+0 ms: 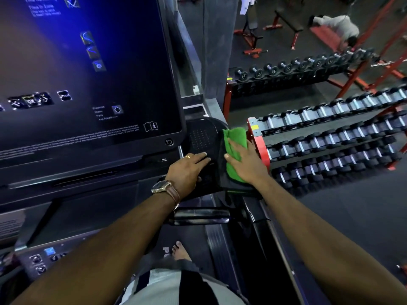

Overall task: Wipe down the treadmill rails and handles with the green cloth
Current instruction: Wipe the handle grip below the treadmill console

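Dumbbell racks [330,137] beside treadmill console [88,84]; right hand [244,164], fingers [234,145] straight, presses green cloth [237,136]; left hand [187,170] flat.

Cloth [235,150] on the handle [204,139], right of the console [88,84].

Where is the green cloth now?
Head view, right of centre: the green cloth lies under the right hand, on the black tray beside the red rack.

hands [187,170] [245,165] on treadmill [200,137], right atop green cloth [236,137]
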Available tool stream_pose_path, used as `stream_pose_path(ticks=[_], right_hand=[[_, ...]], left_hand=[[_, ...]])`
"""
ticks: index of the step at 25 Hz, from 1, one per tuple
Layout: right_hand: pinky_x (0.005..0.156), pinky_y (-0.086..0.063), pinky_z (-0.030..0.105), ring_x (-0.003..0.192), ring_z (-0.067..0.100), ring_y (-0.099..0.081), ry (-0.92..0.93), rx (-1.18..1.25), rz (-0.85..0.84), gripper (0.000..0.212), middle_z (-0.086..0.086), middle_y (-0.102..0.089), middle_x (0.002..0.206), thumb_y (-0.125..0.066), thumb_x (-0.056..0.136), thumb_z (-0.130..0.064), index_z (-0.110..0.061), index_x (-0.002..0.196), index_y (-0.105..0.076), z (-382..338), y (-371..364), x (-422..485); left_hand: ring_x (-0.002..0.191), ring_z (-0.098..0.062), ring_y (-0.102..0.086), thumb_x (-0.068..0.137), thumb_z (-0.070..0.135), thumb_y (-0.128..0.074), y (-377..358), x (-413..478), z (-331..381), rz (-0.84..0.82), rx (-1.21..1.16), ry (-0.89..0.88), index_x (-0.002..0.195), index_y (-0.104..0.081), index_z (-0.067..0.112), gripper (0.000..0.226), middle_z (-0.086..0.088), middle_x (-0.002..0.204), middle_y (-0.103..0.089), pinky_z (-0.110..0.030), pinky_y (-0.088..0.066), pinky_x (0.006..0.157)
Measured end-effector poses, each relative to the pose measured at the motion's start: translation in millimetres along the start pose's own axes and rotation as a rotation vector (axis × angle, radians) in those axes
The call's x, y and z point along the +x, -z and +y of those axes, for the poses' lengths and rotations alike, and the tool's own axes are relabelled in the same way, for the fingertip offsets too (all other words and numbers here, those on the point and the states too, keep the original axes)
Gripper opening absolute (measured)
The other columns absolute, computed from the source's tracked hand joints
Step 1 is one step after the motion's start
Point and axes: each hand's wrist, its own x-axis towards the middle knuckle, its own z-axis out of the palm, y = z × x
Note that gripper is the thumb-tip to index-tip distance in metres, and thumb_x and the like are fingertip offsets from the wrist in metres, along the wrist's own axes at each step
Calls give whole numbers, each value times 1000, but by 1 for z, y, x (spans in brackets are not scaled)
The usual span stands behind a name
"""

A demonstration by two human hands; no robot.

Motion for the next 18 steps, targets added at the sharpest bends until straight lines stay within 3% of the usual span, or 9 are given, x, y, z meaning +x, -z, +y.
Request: stream_pose_path(ticks=[4, 7, 9, 13, 15, 18], right_hand=[[112, -36, 45, 132, 39, -44, -189, 79, -22, 61, 18, -30, 153, -44, 92, -62, -44, 149, -28, -35, 9, 60], [116, -25, 52, 145, 35, -24, 55, -234, 50, 56, 12, -18, 160, -39, 95, -60, -39, 146, -36, -63, 0, 58], [117, -17, 60, 150, 27, -9, 218, -327, 59, 52, 3, -11, 163, -35, 96, -60, -45, 146, -34, -49, -5, 34], [111, -12, 71, 150, 24, -7, 106, -334, 48, 56, -1, -9, 163, -28, 92, -69, -54, 146, -22, -42, 1, 59], [110, -10, 71, 150, 27, -5, 106, -425, 27, 58, 2, -7, 164, -26, 94, -67, -48, 148, -23, -73, -3, 80], [115, -7, 66, 151, 26, 0, 417, -556, -54, 54, 0, -1, 165, -25, 97, -60, -42, 148, -32, -99, -13, 66]], left_hand=[[105, -27, -59, 58, 10, -83, -1, -2, 1, -23, -11, 1, 127, -59, 16, 73, -3, 132, -57, -37, -57, 68], [102, -28, -57, 60, 12, -81, 2, 1, -4, -12, 43, -61, 123, -59, 13, 66, -7, 128, -56, -39, -56, 66], [100, -32, -56, 65, 10, -76, 3, 0, -5, 18, 110, -144, 115, -60, 7, 53, -14, 122, -55, -40, -55, 65], [85, -30, -52, 83, 14, -51, 6, -5, 4, 120, 224, -194, 108, -58, 4, 28, -13, 98, -54, -40, -49, 67], [78, -28, -52, 79, 13, -62, 7, -6, 5, 107, 264, -191, 97, -59, 8, 18, -9, 89, -54, -39, -45, 63], [73, -29, -54, 74, 12, -69, 7, -6, 3, 56, 288, -219, 84, -59, 10, 14, -9, 81, -56, -38, -43, 56]])
